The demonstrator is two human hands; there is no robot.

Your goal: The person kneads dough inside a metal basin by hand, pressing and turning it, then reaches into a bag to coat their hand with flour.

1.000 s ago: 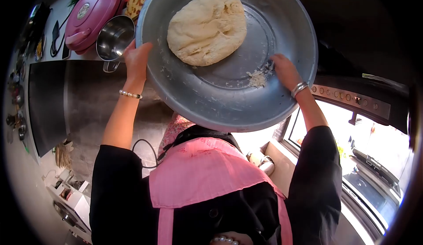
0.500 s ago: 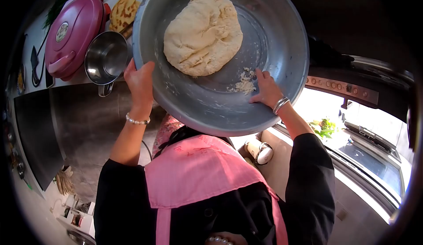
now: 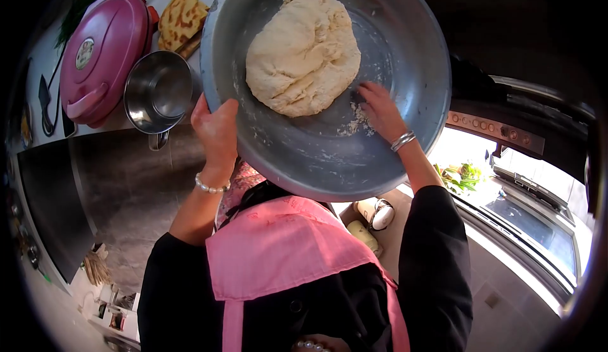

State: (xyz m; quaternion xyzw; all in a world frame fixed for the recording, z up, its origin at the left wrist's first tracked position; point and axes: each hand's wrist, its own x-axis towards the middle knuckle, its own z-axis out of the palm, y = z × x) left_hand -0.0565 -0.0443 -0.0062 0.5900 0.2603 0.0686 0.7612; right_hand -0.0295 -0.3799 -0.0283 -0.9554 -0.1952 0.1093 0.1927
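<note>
In the metal basin (image 3: 310,174) we find free passage to the right of the dough (image 3: 301,54), whose bulk bars the right hand (image 3: 384,112) leftward, while outside, a steel cup (image 3: 160,92) crowds the left hand (image 3: 217,130)

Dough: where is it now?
In the head view, the dough sits top centre, inside the metal basin toward its left, with crumbs and the right hand to its lower right.
</note>
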